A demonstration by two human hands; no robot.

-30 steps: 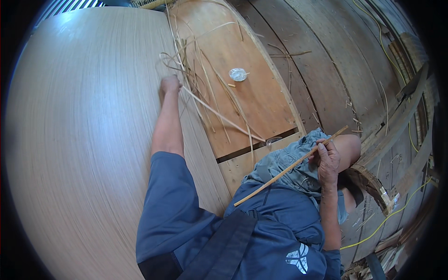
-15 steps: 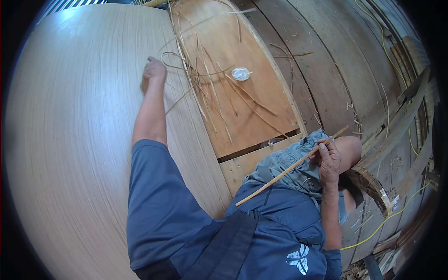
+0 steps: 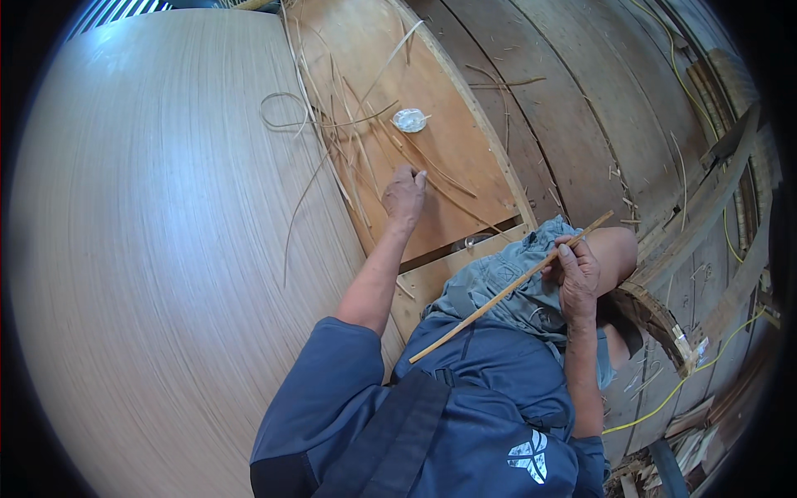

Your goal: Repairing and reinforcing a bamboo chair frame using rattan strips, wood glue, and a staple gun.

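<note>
In my right hand, thumb and fingers pinch a thin wooden stick, which slants across my lap from lower left to upper right. My left hand is over the orange-brown plywood board. Its fingers are curled, and whatever they may hold is hidden. Just beyond it, several thin wooden strips lie loosely spread on the board. One long bent strip loops out onto the pale wood-grain panel at left. A small clear plastic piece rests among the strips.
The large pale wood-grain panel fills the left side. Right of the board is a dark plank floor with scattered chips. A curved wooden piece stands beside my knee, and a yellow cord runs along the floor at right.
My left hand has moved right, from the pale panel to over the plywood board. The looped strip now lies apart from it. My right hand keeps the stick in nearly the same pose.
</note>
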